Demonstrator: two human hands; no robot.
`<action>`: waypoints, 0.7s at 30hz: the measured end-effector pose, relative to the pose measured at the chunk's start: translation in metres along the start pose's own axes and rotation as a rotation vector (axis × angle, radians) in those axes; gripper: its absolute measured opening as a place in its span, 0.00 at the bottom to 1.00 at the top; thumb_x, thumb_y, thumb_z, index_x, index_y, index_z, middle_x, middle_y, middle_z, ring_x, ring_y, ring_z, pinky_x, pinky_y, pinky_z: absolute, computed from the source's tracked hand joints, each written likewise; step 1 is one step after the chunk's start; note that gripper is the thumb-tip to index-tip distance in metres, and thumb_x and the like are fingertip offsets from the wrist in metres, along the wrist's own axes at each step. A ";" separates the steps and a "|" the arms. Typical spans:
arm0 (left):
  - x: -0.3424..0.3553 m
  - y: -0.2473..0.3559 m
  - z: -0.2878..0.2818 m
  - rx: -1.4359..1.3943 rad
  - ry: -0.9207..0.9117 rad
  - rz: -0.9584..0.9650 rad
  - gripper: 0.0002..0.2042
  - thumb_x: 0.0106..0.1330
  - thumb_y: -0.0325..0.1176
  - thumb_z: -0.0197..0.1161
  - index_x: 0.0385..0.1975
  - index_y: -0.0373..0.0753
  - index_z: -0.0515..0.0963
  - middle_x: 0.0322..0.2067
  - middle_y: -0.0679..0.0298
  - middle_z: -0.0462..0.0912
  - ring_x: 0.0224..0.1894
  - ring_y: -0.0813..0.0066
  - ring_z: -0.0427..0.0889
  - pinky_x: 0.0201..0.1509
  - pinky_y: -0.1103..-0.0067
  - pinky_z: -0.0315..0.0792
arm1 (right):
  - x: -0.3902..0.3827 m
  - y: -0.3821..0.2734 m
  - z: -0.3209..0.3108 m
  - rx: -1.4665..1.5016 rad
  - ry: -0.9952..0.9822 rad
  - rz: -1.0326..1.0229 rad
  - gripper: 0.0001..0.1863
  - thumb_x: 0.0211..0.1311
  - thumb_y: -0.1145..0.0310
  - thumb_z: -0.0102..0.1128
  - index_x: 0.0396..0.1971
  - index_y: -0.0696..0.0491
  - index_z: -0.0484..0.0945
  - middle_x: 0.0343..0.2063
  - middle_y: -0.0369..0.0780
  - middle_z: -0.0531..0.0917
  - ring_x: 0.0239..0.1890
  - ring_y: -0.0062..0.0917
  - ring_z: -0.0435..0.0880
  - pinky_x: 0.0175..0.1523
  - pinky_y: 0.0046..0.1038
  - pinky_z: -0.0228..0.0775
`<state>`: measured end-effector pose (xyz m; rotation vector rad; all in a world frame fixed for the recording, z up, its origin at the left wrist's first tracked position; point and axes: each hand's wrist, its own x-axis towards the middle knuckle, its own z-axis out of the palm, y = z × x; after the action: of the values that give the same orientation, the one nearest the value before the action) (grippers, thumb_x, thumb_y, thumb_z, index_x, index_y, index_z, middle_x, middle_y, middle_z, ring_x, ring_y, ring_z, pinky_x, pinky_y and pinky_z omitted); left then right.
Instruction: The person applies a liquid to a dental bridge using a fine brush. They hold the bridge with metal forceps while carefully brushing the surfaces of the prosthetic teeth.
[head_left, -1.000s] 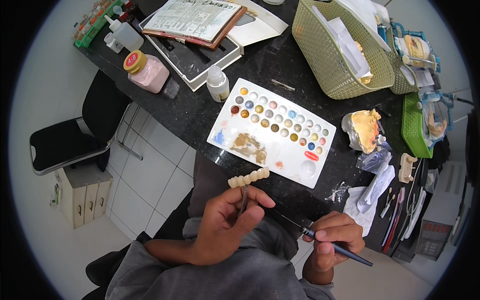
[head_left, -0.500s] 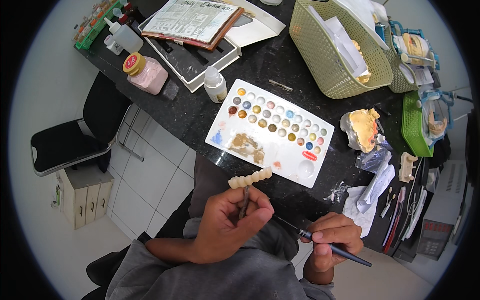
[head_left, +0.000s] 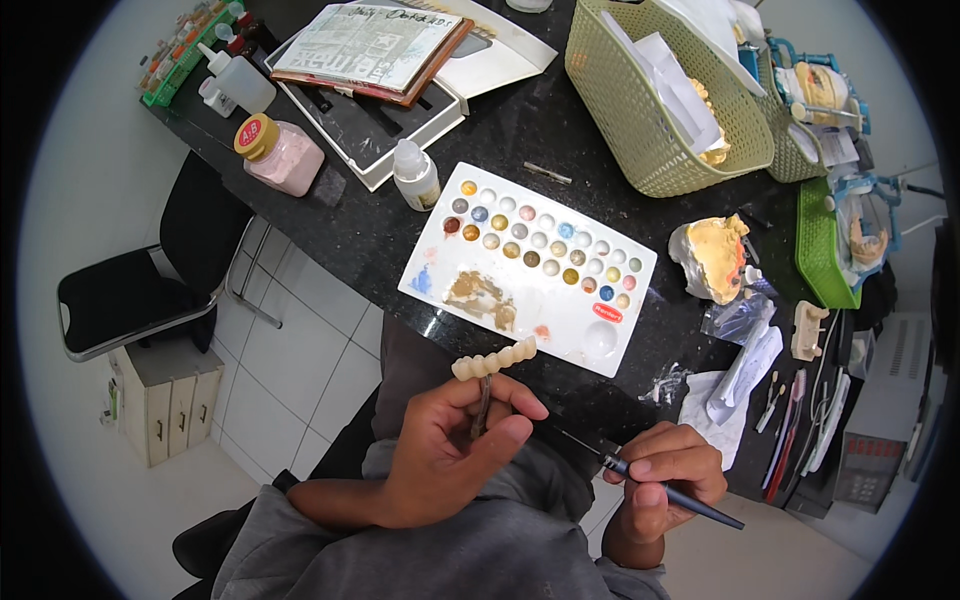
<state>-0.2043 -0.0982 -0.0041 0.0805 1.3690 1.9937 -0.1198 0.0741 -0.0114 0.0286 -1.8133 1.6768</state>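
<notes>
My left hand (head_left: 440, 455) is closed around the stem of a thin dark metal holder (head_left: 482, 405). A cream-coloured dental bridge (head_left: 495, 358), a row of several tooth crowns, sits at the holder's upper end, above my fingers. In my right hand (head_left: 668, 475) is a fine brush (head_left: 705, 510) with a dark handle, gripped like a pen. Its thin tip points left and ends close to my left fingertips. Just beyond the bridge lies a white palette (head_left: 570, 345) with rows of coloured wells and brown, blue and pink smears.
Right of the palette stand a plaster dental model (head_left: 712, 262) and a crumpled tissue (head_left: 712, 415), with brushes and tools (head_left: 785, 435) further right. Behind are a green basket (head_left: 665, 120), a small white bottle (head_left: 415, 178) and a pink powder jar (head_left: 285, 160). A black chair (head_left: 150, 270) stands left.
The view has shifted slightly, so the table things appear a little further left. My left thumb and index fingertip are further apart, and the bridge has tilted slightly. Both hands keep their holds.
</notes>
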 end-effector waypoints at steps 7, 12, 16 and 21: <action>0.001 -0.004 0.000 0.077 -0.016 0.067 0.05 0.65 0.22 0.56 0.38 0.32 0.73 0.21 0.76 0.69 0.22 0.96 0.61 0.26 0.92 0.54 | 0.000 0.001 -0.001 0.018 0.017 -0.003 0.08 0.51 0.75 0.61 0.28 0.64 0.75 0.18 0.44 0.78 0.14 0.23 0.78 0.21 0.19 0.73; -0.004 -0.011 -0.003 0.073 -0.016 0.124 0.07 0.68 0.27 0.51 0.42 0.32 0.69 0.22 0.71 0.68 0.22 0.91 0.61 0.26 0.90 0.56 | 0.002 -0.007 0.002 -0.206 0.255 0.042 0.10 0.55 0.73 0.62 0.34 0.62 0.75 0.24 0.44 0.78 0.17 0.21 0.77 0.24 0.16 0.71; -0.006 -0.017 -0.008 0.052 -0.088 0.186 0.10 0.70 0.29 0.46 0.47 0.33 0.63 0.24 0.66 0.68 0.25 0.87 0.61 0.29 0.88 0.58 | 0.011 -0.009 -0.001 -0.433 0.196 0.086 0.09 0.54 0.74 0.64 0.31 0.63 0.76 0.21 0.43 0.80 0.20 0.22 0.79 0.26 0.17 0.70; -0.009 -0.025 -0.005 0.048 -0.036 0.168 0.08 0.70 0.27 0.47 0.45 0.32 0.64 0.33 0.62 0.70 0.29 0.84 0.67 0.36 0.86 0.66 | 0.019 -0.007 0.007 -0.479 0.229 0.136 0.06 0.52 0.76 0.63 0.26 0.63 0.77 0.18 0.43 0.81 0.19 0.23 0.81 0.27 0.18 0.71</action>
<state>-0.1871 -0.1022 -0.0245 0.2599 1.4284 2.0861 -0.1344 0.0739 0.0041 -0.4820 -2.0219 1.2313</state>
